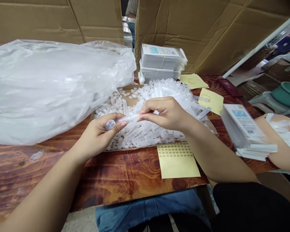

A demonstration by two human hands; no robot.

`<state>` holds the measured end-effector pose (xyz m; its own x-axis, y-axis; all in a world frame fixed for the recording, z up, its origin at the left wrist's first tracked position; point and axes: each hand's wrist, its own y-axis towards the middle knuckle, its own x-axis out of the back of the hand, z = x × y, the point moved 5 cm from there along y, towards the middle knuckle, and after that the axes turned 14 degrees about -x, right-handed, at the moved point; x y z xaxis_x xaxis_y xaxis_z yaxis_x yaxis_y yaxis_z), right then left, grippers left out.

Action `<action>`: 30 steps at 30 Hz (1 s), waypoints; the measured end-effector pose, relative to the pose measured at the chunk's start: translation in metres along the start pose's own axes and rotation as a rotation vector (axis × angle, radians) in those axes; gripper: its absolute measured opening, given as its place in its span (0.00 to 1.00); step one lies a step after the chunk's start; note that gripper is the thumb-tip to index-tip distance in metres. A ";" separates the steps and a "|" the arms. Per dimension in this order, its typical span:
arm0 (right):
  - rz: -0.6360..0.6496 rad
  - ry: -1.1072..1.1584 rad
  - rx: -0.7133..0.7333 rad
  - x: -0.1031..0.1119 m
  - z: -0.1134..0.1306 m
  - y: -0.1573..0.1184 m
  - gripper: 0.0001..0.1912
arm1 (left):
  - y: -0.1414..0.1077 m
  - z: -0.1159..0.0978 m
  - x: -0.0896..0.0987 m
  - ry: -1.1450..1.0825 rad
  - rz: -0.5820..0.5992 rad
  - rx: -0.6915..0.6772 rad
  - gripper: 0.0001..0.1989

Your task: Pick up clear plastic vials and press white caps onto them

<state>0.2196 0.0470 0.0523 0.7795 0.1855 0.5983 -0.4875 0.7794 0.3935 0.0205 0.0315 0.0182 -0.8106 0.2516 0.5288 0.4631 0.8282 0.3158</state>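
Note:
A clear plastic tube [120, 120] is held level between my two hands, above a shallow cardboard tray [135, 149] heaped with clear tubes and small whitish plastic pieces. My left hand [100, 132] is closed round the tube near its wider, rounded end, which points to the left. At the tube's other end, the thumb and fingers of my right hand [163, 112] are pinched together; whatever small part lies between these fingertips is too small to make out. Just in front of the tray lies a yellow sticker sheet [178, 166] with rows of small round stickers.
A big translucent plastic bag [50, 90] covers the left back. Banded card packs [159, 61] stand behind the tray, more packs [244, 125] on the right. Yellow sheets [214, 101] and a dark red object [229, 87] lie right of the tray. Cardboard walls [171, 25] rise behind.

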 end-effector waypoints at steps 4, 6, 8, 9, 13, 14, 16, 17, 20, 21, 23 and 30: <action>-0.022 -0.110 0.150 0.000 0.011 -0.004 0.13 | -0.001 -0.005 -0.005 0.009 -0.005 -0.008 0.18; -0.014 -0.121 0.162 -0.001 0.015 -0.005 0.13 | -0.002 -0.008 -0.010 0.015 0.020 -0.011 0.19; 0.023 -0.122 0.155 -0.002 0.019 -0.005 0.12 | -0.003 -0.010 -0.015 0.052 0.052 -0.027 0.19; 0.048 -0.127 0.150 -0.003 0.021 -0.004 0.12 | -0.003 -0.011 -0.016 0.079 0.059 -0.036 0.19; 0.185 -0.216 0.098 -0.004 0.029 0.010 0.14 | -0.004 -0.008 -0.015 0.189 -0.013 -0.081 0.18; 0.236 -0.238 0.066 -0.004 0.028 0.017 0.14 | -0.004 -0.007 -0.013 0.209 -0.047 -0.087 0.18; 0.364 -0.260 -0.038 -0.005 0.018 0.036 0.11 | -0.003 -0.002 -0.007 0.242 -0.111 -0.067 0.20; 0.435 -0.265 -0.105 -0.007 0.008 0.047 0.10 | -0.003 0.002 -0.002 0.252 -0.145 -0.031 0.21; 0.509 -0.368 -0.302 -0.012 -0.030 0.082 0.12 | -0.003 0.015 0.017 0.243 -0.292 0.129 0.23; 0.435 -0.454 -0.341 -0.011 -0.043 0.094 0.13 | -0.004 0.019 0.025 0.236 -0.355 0.176 0.23; 0.292 -0.658 -0.390 -0.013 -0.065 0.112 0.11 | -0.006 0.024 0.037 0.228 -0.452 0.233 0.22; 0.312 -0.968 -0.508 -0.039 -0.098 0.117 0.06 | -0.004 0.029 0.034 0.112 -0.387 0.146 0.28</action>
<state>0.1703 0.1894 0.0068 -0.0868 0.0452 0.9952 -0.2194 0.9736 -0.0633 -0.0193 0.0513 0.0117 -0.8668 -0.1409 0.4784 0.0702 0.9152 0.3968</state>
